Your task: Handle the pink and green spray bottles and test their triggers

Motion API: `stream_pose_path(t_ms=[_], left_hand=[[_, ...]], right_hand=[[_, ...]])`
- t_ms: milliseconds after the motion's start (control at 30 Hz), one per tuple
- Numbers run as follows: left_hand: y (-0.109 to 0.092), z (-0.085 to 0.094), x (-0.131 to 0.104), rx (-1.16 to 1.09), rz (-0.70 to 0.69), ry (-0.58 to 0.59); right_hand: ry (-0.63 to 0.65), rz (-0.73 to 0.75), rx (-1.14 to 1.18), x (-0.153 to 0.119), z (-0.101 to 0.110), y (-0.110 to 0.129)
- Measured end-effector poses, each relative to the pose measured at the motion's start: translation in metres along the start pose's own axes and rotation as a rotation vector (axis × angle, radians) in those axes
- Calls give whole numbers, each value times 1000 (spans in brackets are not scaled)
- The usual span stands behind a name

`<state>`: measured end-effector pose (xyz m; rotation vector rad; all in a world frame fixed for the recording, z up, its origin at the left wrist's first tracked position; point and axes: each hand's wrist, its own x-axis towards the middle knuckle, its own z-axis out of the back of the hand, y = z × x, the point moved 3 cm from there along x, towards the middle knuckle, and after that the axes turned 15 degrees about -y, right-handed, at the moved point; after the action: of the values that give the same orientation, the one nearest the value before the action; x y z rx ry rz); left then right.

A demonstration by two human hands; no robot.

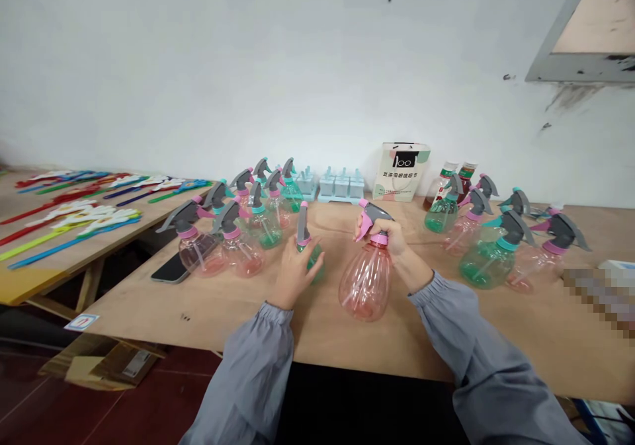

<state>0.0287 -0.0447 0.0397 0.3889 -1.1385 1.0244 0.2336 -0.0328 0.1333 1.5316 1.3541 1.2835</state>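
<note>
Toward the middle of the table, my right hand point(393, 239) is wrapped round the neck of a pink spray bottle point(364, 285) with a pink-and-grey trigger head. That bottle is upright. To its left, my left hand point(296, 266) grips a green spray bottle point(316, 258), the thumb along the near right side; the palm hides much of its body. Its grey head has a pink collar. Several pink and green spray bottles point(245, 256) stand beyond and left of my left hand. Another group of spray bottles point(489, 260) stands to the right of my right hand.
A phone point(171, 268) lies by the left bottles. Along the wall are light-blue ice-pop moulds point(341, 186), a printed paper bag point(401, 172) and two labelled bottles point(439, 184). Colourful flower-ended strips point(74, 223) cover the left table. An open cardboard box point(106, 364) sits below.
</note>
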Motion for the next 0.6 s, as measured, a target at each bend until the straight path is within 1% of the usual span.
stream_pose_path(t_ms=[67,233,433,533,600], left_hand=[[0,1,0,-4,-9,1],[-1,2,2,-13,-7,-1],[-1,2,1,-6,8,2],[-1,1,1,-12,6,8],[-1,2,2,-13,0,11]], right_hand=[[-12,23,-22,-3,-1,2],[-26,-2,-98,-10,-6,5],[-100,148,-5,-13,-6,13],[-116,130,-45,-11,-5,14],[-102,105,-56,-10,-5,12]])
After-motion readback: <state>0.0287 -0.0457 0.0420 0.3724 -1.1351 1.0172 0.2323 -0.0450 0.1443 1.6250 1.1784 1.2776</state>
